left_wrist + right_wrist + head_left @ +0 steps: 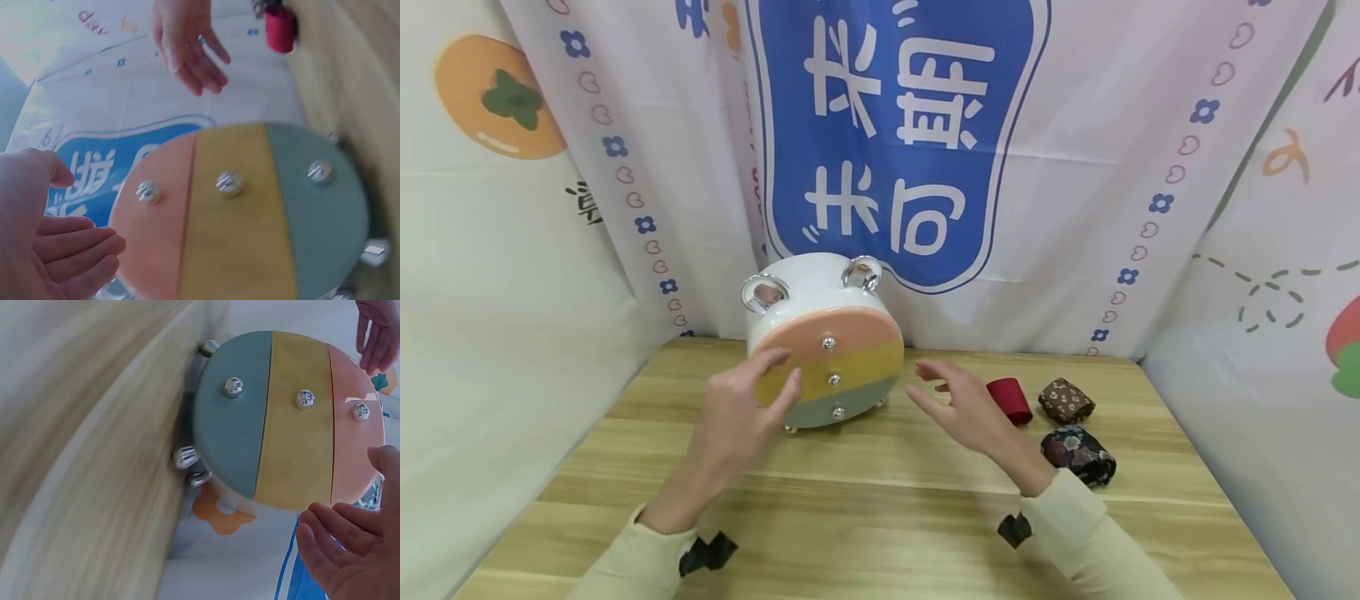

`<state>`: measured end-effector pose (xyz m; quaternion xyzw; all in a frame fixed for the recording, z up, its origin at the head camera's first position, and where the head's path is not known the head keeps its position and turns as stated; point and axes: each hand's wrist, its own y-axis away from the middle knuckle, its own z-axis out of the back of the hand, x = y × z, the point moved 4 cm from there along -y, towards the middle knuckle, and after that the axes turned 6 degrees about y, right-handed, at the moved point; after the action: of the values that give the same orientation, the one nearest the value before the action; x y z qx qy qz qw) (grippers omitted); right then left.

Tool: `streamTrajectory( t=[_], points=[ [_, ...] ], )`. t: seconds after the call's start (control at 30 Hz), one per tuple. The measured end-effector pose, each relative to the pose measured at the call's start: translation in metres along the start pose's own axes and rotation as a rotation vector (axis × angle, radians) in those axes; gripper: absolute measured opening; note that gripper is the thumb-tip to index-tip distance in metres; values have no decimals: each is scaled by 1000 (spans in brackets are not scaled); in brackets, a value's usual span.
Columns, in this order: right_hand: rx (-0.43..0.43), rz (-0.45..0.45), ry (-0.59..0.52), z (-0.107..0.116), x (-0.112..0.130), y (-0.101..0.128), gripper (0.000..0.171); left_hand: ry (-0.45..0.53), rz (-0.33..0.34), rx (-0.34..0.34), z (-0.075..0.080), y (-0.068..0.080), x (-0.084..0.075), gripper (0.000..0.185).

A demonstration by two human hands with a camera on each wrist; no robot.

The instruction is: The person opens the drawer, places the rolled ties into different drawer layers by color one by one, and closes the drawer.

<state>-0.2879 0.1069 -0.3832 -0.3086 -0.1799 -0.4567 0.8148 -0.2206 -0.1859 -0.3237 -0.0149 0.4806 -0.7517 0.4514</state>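
A round three-drawer box [829, 354], white-bodied with its face banded peach, yellow and grey-green and a silver knob on each band, stands on the table [880, 500] near the back curtain. The left hand [741, 412] is the nearer one: its fingers [778, 392] lie straight and relaxed, tips touching or just short of the face's left edge at the yellow band, gripping nothing. The right hand [966, 408] hovers open just right of the box, fingers spread toward it, not touching. Beyond that hand's far side lie a red fabric roll [1010, 399], a brown patterned roll [1066, 401] and a dark floral roll [1078, 454].
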Motion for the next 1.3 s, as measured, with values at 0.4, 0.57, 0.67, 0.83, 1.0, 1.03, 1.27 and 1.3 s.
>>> streamTrajectory(
  t=[0.4,0.57,0.67,0.83,1.0,1.03,1.27,1.3],
  points=[
    [-159,131,-59,-20,41,-36,28,11,163,-76,47,-48,45,55],
    [-229,184,-37,-24,59,-45,24,45,308,115,47,-50,75,78],
    [-255,192,-16,-25,69,-50,25,78,375,211,40,-48,90,85],
    [-289,200,19,-30,80,-59,27,126,434,306,25,-48,108,93],
    [-310,191,41,-36,84,-65,27,165,442,364,10,-53,118,94],
    [-314,187,43,-38,85,-66,26,172,439,367,7,-54,120,93],
    [-349,168,57,-45,89,-69,27,229,444,363,-6,-60,130,92],
    [-355,164,58,-45,90,-70,27,241,443,362,-7,-60,131,91]
  ],
)
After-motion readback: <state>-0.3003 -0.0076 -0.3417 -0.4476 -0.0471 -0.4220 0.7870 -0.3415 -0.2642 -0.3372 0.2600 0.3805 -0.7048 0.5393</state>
